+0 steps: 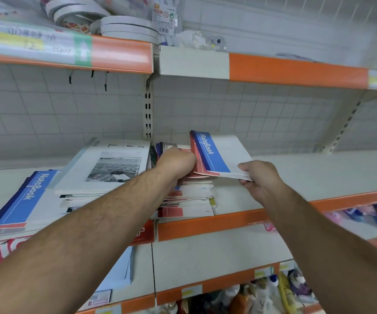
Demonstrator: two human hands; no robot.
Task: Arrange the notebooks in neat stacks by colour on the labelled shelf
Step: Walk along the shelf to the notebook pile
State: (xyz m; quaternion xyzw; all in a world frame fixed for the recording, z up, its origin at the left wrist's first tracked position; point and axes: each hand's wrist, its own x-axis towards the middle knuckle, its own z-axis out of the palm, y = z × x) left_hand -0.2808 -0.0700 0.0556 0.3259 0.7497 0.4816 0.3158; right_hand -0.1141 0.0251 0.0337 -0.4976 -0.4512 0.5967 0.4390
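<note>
Lifting one blue notebook off a jumbled pile on a shop shelf.

A blue-banded notebook [214, 155] is tilted up over the right side of the mixed pile [192, 196], which lies on the middle shelf [296, 175]. The right hand [260, 177] pinches its near corner between thumb and fingers. The left hand [176, 163] sits on top of the pile, fingers curled out of sight among red-banded covers; whether they grip one cannot be told. Left of the pile lie photo-cover notebooks [106, 166], and further left a blue stack [24, 196]. Sorting looks barely begun. Next, the lifted notebook likely needs carrying left of the pile onto the blue stack, edges squared.
</note>
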